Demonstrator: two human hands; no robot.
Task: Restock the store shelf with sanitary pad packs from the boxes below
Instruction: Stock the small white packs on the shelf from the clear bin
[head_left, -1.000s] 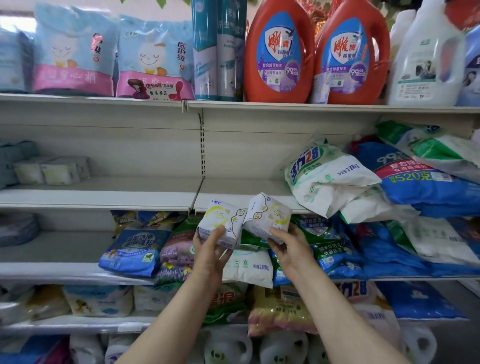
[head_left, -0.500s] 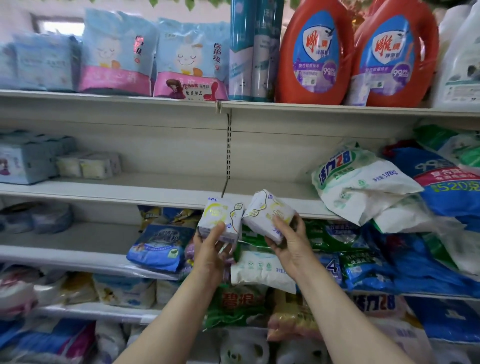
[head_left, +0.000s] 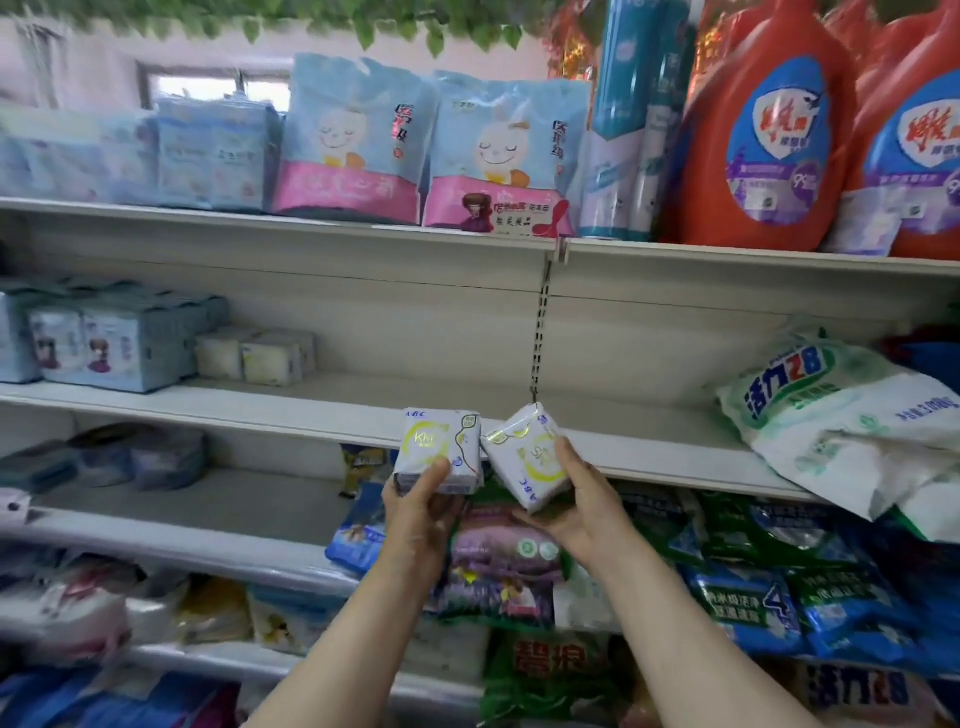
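Shop shelving stacked with goods, and a person holding a pad pack in each hand before the middle shelf (head_left: 363, 402).

White metal shelves fill the wall: orange detergent jugs (head_left: 769, 150) high above the right hand, a big washing-powder bag (head_left: 841, 415) off to its right, blue boxed packs (head_left: 104, 343) and small white packs (head_left: 260, 356) well to the left of the left hand. The left hand (head_left: 415, 514) grips a white pad pack (head_left: 439, 449) from beneath, thumb on its face; the right hand (head_left: 576, 501) clasps a second pad pack (head_left: 524, 454), tilted, the two nearly touching just below the shelf lip. They look light, soft and slick-wrapped, so holding across the flat faces seems safest; squeezing the corners would likely crumple them.
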